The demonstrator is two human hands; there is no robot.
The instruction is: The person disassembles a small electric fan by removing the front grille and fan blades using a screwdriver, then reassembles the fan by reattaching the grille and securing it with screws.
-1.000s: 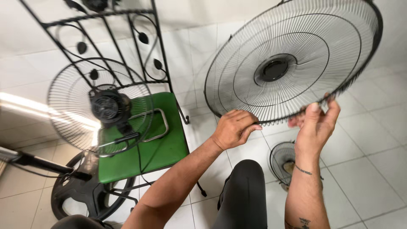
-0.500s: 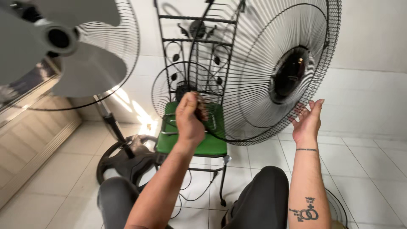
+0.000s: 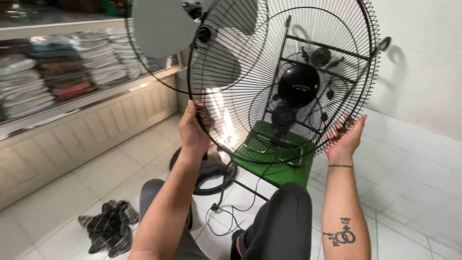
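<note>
I hold the large round black wire fan guard point(image 3: 284, 82) upright in front of me, its black centre cap facing me. My left hand point(image 3: 193, 129) is closed around the guard's lower left rim, fingers curled over the wires. My right hand point(image 3: 345, 137) is spread open against the guard's lower right rim, palm up and fingertips touching the wires; it props the rim rather than clasping it.

Just behind the guard, seen through its wires, stands a green-seated black metal chair point(image 3: 279, 161) with scrolled ironwork in its back, and a smaller wire fan part lies on its seat. Behind the guard's upper left edge is a standing fan with grey blades point(image 3: 166, 29), its round black base point(image 3: 207, 168) on the white tiled floor below the guard's left rim. A black cord point(image 3: 226, 212) trails over the tiles beneath the guard. Well to the left of the guard, a pair of black striped sandals point(image 3: 108, 231) lies on the floor, and a glass display counter with folded cloth point(image 3: 57, 72) runs along that side.
</note>
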